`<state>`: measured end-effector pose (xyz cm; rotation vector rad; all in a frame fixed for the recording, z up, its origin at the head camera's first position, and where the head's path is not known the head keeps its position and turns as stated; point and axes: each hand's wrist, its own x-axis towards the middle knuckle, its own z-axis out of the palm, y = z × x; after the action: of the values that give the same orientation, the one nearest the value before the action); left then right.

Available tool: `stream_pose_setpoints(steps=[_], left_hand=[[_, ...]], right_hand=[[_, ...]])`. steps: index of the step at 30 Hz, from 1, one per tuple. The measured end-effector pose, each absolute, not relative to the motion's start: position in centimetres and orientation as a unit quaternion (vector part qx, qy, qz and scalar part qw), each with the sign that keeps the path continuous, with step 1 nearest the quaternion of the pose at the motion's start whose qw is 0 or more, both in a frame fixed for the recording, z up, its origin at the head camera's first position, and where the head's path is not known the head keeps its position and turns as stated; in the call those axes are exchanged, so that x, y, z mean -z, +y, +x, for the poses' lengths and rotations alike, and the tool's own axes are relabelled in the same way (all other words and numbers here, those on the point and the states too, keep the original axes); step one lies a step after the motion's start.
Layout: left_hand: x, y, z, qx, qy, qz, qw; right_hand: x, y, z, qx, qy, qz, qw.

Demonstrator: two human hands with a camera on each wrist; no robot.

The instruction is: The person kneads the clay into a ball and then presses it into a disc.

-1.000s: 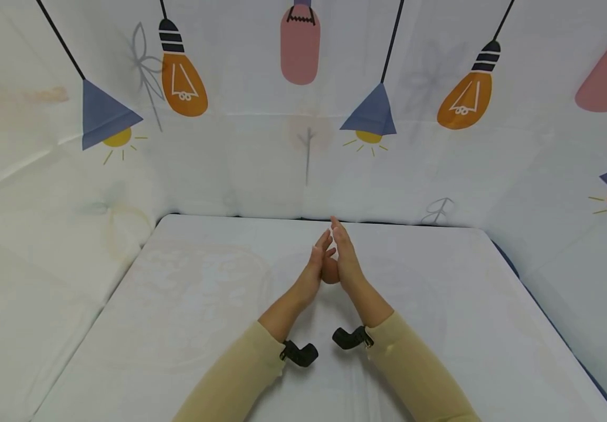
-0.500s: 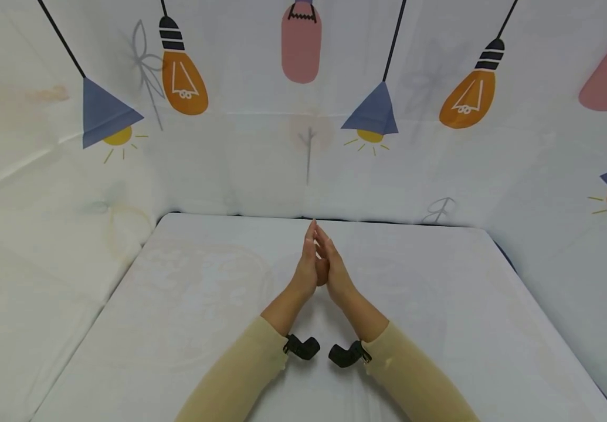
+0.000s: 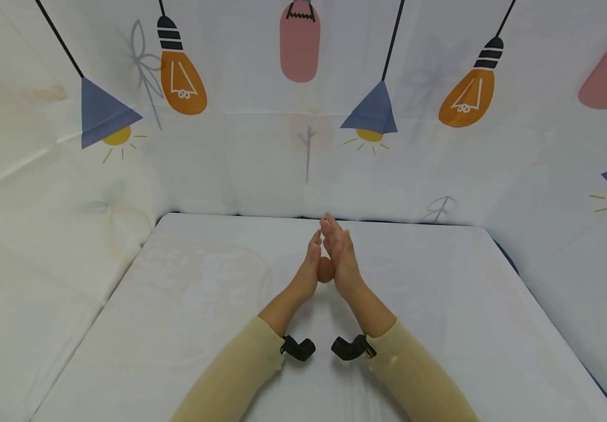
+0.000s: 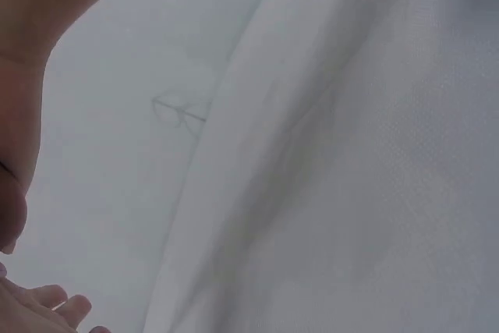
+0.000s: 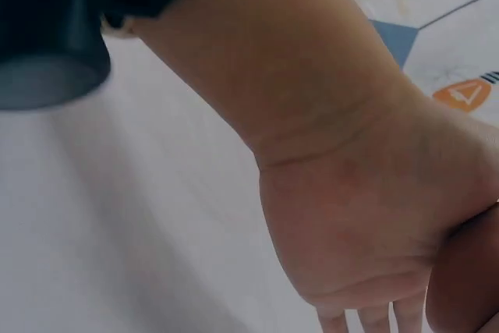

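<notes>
Just below centre, the straight-fingered left hand (image 3: 305, 276) and right hand (image 3: 343, 266) sandwich a brown ball (image 3: 326, 270), probably so opposing pressure supports it above the desk (image 3: 440, 293).

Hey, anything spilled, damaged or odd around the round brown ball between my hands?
Nothing striking. The round brown ball sits between your left hand and right hand. The white tabletop has faint beige patches, cause unclear. A diagonal crease at left makes the white lamp-printed fabric backdrop look uneven.

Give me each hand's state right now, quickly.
Left hand: open, palm against one side of the brown round object.
Right hand: open, palm against its other side.
</notes>
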<state>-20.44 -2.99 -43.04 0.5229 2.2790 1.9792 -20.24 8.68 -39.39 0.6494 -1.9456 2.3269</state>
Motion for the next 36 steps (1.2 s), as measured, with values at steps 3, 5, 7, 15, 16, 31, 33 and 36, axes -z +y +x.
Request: stream_pose_setpoints(steps=[3,5,7,15,16,31,33,36], left_hand=[[43.1,-2.7,-20.1,-0.657,0.729,0.182,0.06],[43.1,-2.5,-19.9,-0.673,0.71,0.193,0.073],[43.1,-2.4,-19.7,-0.691,0.69,0.204,0.079],[42.8,-2.2,-19.2,-0.743,0.622,0.234,0.075],[42.7,-2.2,-19.2,-0.747,0.616,0.239,0.072],[42.3,-2.6,-20.0,-0.722,0.661,0.204,-0.016],[42.4,-2.6,-20.2,-0.723,0.667,0.178,-0.021],[42.5,-2.6,-20.5,-0.736,0.659,0.151,-0.025]], right_hand=[[39.6,9.0,-20.8,-0.747,-0.636,0.194,0.03],[39.8,9.2,-21.2,-0.741,-0.645,0.183,0.038],[40.0,9.4,-21.6,-0.731,-0.658,0.172,0.045],[40.4,10.2,-22.9,-0.66,-0.738,0.127,0.054],[40.5,10.2,-23.0,-0.652,-0.746,0.125,0.05],[42.0,8.2,-21.0,-0.721,-0.674,0.155,-0.037],[41.8,8.0,-20.5,-0.72,-0.671,0.17,-0.041],[41.5,7.8,-20.0,-0.72,-0.667,0.187,-0.047]])
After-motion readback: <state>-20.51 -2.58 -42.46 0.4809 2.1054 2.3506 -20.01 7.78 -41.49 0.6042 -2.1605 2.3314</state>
